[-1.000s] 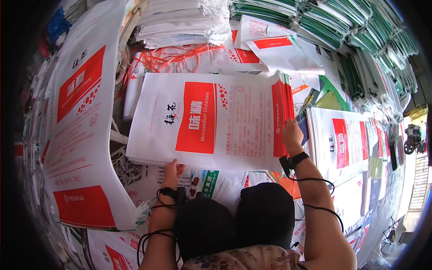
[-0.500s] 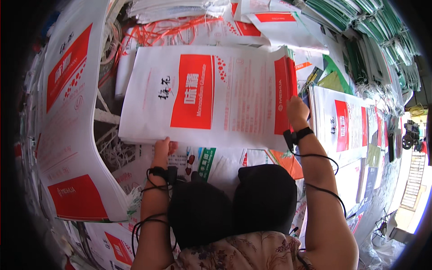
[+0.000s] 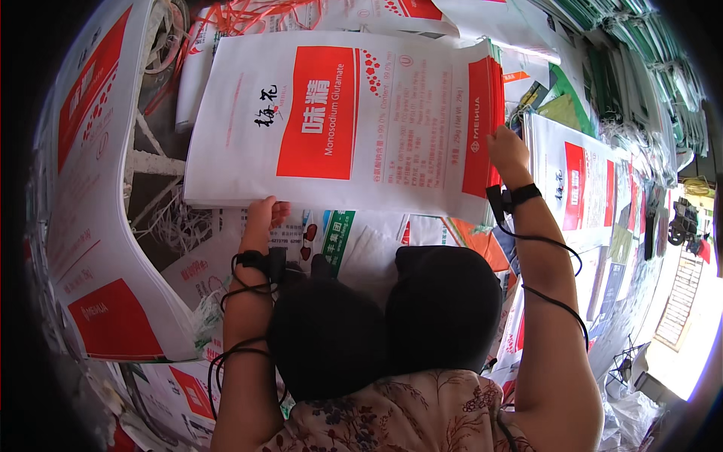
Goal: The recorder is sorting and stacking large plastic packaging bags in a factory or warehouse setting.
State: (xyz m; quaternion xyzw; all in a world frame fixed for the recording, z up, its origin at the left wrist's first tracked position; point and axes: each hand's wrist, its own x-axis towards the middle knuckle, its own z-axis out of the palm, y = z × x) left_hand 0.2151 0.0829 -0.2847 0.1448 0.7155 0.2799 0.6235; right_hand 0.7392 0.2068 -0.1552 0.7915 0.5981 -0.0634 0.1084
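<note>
In front of me lies a stack of white woven bags with red printed panels, its long side facing me. My right hand is closed on the red right end of the stack, near its front corner. At the near edge, toward the left corner, my left hand touches the bags with its thumb side. Its fingers are loosely bent and apart, showing in front of the edge rather than around it. Dark bands with black cables circle both wrists.
Another pile of white and red bags bends down on the left. More such bags lie at the right. Red strapping is heaped behind the stack, and green-edged bundles rise at the far right. My black-covered knees are close in front.
The whole view has shifted, so the stack sits higher and slightly left in the picture. Both hands stay at the same edges of it.
</note>
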